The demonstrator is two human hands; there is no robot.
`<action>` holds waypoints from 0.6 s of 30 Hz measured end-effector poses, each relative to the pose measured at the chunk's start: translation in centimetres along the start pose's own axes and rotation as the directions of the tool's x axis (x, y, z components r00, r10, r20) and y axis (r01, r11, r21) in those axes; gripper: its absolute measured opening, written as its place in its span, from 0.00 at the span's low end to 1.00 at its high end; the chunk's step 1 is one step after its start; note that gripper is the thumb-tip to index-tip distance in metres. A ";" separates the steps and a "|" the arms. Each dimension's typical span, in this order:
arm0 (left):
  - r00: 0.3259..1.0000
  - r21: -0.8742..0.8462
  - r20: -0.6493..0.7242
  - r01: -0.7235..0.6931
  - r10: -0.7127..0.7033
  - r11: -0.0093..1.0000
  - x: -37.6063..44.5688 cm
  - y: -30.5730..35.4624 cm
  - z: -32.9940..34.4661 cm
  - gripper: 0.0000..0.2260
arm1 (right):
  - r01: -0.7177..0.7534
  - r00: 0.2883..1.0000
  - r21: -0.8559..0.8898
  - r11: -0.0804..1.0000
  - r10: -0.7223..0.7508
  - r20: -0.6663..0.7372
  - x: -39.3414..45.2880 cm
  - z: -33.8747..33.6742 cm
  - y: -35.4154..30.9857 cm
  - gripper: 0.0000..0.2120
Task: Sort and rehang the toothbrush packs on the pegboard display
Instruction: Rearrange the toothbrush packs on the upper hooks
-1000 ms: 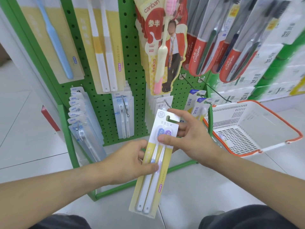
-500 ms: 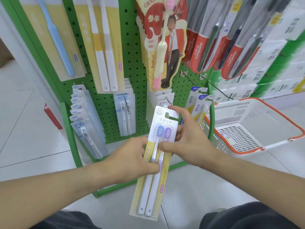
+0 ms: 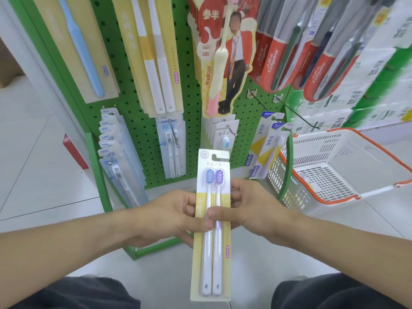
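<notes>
Both hands, left [image 3: 171, 216] and right [image 3: 249, 208], grip 1 yellow 2-brush pack [image 3: 211, 221], not yet rehung on the pegboard [image 3: 191, 121].

Your left hand [image 3: 169, 216] and right hand [image 3: 252, 206] are both bare, with no gloves, rings or watch to be seen. Your forearms are bare too; no sleeve reaches into view on either side. At the bottom edge your knees show in dark, charcoal-coloured trousers [image 3: 73, 293] of a plain, matte cloth, with no pattern, seams or markings that can be made out
</notes>
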State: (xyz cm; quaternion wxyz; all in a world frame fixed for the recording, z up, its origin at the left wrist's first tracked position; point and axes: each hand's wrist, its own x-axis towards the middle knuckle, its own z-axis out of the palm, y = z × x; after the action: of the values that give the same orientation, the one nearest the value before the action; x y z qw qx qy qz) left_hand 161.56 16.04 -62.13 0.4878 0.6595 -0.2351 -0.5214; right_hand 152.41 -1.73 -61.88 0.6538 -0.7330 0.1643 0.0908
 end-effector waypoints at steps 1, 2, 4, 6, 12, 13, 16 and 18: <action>1.000 -0.016 -0.001 -0.007 0.007 1.000 0.0 0.0 0.0 0.13 | 0.000 1.000 0.017 1.000 0.001 -0.011 0.1 -0.1 -0.1 0.19; 1.000 -0.024 0.008 -0.012 0.012 1.000 0.0 0.1 0.0 0.14 | -0.002 1.000 0.042 0.999 0.003 -0.027 0.3 -0.2 -0.1 0.17; 1.000 -0.005 0.010 -0.017 0.017 1.000 -0.1 0.1 0.0 0.17 | -0.006 0.999 0.082 0.997 0.010 -0.043 0.5 -0.3 -0.3 0.14; 1.000 0.029 -0.021 -0.017 0.017 0.999 0.0 0.0 -0.1 0.18 | -0.008 0.999 0.100 0.995 0.012 -0.042 0.6 -0.3 -0.3 0.11; 0.999 0.010 0.027 0.021 -0.022 1.000 0.0 -0.1 -0.1 0.18 | 0.027 0.997 0.117 0.993 -0.019 -0.073 1.0 -0.8 0.0 0.13; 0.996 0.016 0.070 0.047 -0.048 0.999 0.0 -0.2 -0.1 0.18 | 0.031 0.995 0.132 0.991 -0.019 -0.093 1.1 -0.9 0.0 0.13; 0.981 0.072 0.154 0.112 -0.122 0.991 -0.3 -0.8 -0.4 0.15 | 0.024 0.994 0.182 0.983 -0.005 -0.108 1.3 -1.4 -0.3 0.12; 0.980 0.068 0.161 0.110 -0.120 0.992 -0.4 -1.1 -0.5 0.13 | -0.043 0.999 0.177 0.983 0.044 -0.002 1.1 -1.8 -0.6 0.11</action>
State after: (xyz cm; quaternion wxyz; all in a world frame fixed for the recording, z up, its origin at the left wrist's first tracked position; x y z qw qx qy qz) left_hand 161.64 17.00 -62.99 0.4162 0.6407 -0.2511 -0.5943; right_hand 153.49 -3.58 -61.48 0.7137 -0.6685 0.1897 0.0880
